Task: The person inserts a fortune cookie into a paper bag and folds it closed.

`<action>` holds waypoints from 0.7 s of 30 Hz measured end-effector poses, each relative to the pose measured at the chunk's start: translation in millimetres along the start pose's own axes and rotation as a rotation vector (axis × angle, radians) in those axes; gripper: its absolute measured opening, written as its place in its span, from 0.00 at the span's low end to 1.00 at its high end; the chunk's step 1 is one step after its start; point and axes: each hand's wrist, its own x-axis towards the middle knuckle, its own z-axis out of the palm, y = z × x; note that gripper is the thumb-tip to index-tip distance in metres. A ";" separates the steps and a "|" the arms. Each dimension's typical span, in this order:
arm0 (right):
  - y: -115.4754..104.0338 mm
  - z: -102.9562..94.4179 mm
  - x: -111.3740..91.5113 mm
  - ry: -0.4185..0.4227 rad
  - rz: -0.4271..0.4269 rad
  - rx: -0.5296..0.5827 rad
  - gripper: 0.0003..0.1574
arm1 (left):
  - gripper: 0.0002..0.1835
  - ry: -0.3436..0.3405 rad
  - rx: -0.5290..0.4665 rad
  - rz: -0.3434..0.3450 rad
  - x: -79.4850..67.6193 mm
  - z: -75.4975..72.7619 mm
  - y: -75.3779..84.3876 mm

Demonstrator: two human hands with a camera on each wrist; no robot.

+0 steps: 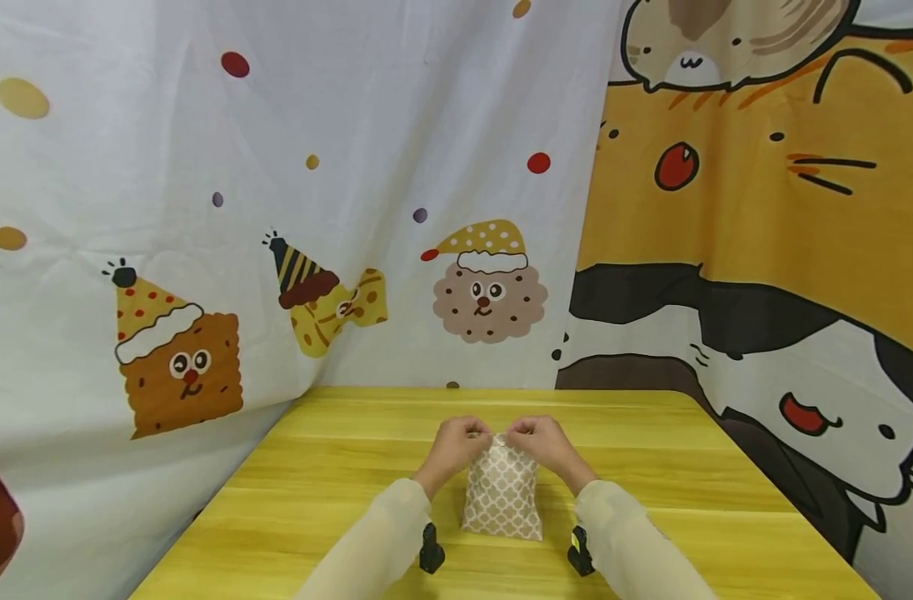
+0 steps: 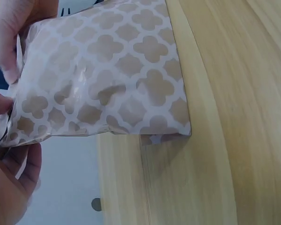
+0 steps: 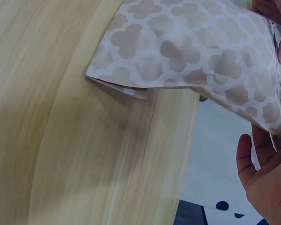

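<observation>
A small beige bag (image 1: 503,496) with a white lattice pattern stands upright on the table, its bottom on the wood. My left hand (image 1: 458,446) pinches its top edge at the left side. On the opposite side, my right hand (image 1: 552,448) pinches the same edge between thumb and fingers. Seen from the left wrist, the bag's face (image 2: 98,70) looks glossy and bulges slightly, and its base is folded at the corner. The right wrist view shows the other side of the bag (image 3: 182,51), creased toward the top. What lies inside is hidden.
The yellow wood-grain table (image 1: 314,500) extends around the bag on every side. Behind it hangs a white cloth (image 1: 396,100) printed with cartoon biscuits, beside an orange cat print (image 1: 726,208). Dark wrist-worn devices (image 1: 431,550) sit under both cream sleeves (image 1: 374,542).
</observation>
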 end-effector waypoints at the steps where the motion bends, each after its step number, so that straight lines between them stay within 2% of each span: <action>1: -1.0 1.2 0.3 0.003 -0.001 -0.001 0.07 | 0.04 0.006 0.001 0.001 0.0 1.2 0.4; 8: -5.8 7.4 1.3 0.030 -0.034 -0.064 0.08 | 0.05 0.028 0.037 0.030 -0.3 4.0 3.1; 21: -4.4 6.8 -3.6 0.135 -0.022 -0.134 0.07 | 0.05 0.099 0.088 0.025 -1.6 4.2 -1.0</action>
